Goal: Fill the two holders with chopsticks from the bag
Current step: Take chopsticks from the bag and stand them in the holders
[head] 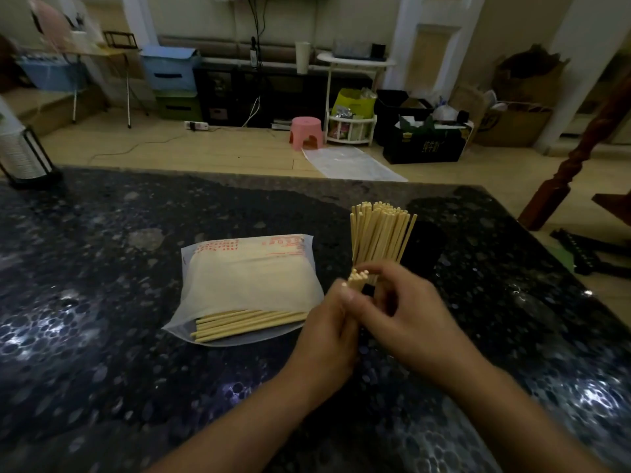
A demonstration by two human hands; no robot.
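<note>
Wooden chopsticks (356,279) stand gripped in the left hand (333,331), right hand (406,314) touching.

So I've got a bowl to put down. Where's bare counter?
Bare dark counter lies left of the chopstick bag, up to the cup dispenser, and along the near edge below the bag. It is crowded right of the bag, where the left hand and right hand work a chopstick bundle before the standing chopsticks.

Dark speckled counter (136,302); pink stool (306,130) on floor beyond; blue bin (169,68) at wall; possibly cup stack (15,145) far-left.
</note>
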